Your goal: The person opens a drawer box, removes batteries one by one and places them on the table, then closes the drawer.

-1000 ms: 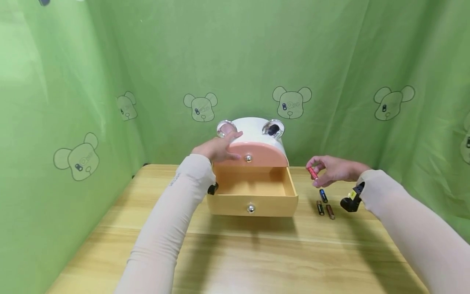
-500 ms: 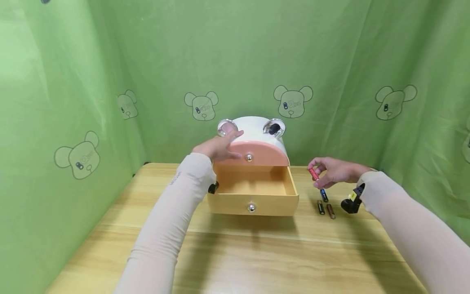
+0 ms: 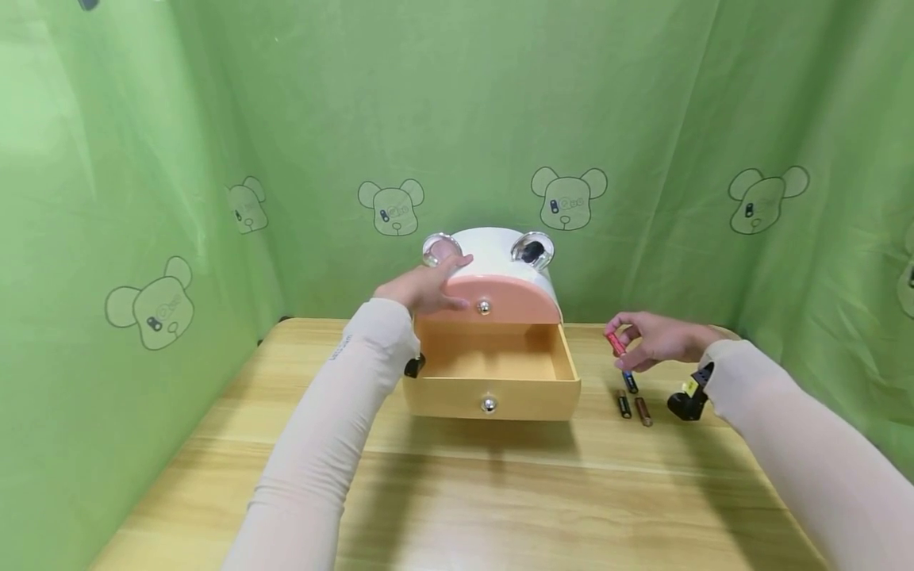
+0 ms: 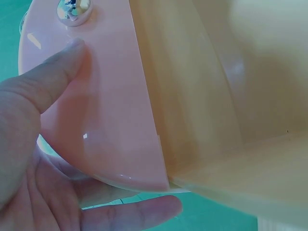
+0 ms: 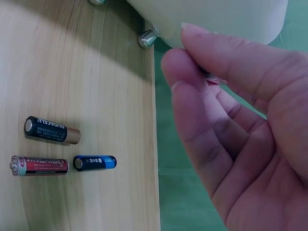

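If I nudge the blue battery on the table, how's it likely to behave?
The blue battery will probably roll if pushed sideways, being a cylinder lying on its side. Pushed lengthwise toward the red-labelled battery, it may bump it, since their ends lie close. Its glossy casing looks rigid and perhaps slightly slippery.

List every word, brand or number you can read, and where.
"DURACELL": black-and-copper battery.
"SUPER HEAVY DUTY", probably: red battery lying on the table; its larger lettering is unclear.
Too small or blurred to read: blue battery, held red battery, left sleeve, bear prints.
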`<state>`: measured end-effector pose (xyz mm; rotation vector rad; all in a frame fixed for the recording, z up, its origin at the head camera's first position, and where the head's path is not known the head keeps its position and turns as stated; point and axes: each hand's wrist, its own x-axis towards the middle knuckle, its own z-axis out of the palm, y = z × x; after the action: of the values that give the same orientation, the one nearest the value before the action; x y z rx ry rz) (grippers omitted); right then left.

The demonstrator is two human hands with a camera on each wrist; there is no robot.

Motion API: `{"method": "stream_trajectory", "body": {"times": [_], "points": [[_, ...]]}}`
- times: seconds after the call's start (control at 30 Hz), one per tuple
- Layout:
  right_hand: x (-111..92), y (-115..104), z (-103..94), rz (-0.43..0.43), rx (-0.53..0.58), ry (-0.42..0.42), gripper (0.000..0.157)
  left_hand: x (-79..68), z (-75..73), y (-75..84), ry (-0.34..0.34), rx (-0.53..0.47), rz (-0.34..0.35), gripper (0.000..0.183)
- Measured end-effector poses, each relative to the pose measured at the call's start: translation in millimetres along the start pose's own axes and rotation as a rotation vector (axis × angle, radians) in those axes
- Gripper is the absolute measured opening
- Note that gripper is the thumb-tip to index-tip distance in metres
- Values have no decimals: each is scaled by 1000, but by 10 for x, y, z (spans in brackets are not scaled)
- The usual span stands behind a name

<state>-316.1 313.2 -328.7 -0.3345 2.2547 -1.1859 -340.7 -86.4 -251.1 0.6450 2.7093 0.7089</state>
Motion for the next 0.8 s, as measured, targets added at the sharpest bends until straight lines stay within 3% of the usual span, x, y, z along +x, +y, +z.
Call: {"method": "stream_trajectory", "body": {"times": [0.37, 0.8], "points": [[-34, 86, 9, 19, 20, 11, 62, 6, 1, 5, 0, 2, 7, 88], [-51, 292, 2, 28, 17, 47, 62, -27, -4, 22, 0, 4, 10, 87]]}}
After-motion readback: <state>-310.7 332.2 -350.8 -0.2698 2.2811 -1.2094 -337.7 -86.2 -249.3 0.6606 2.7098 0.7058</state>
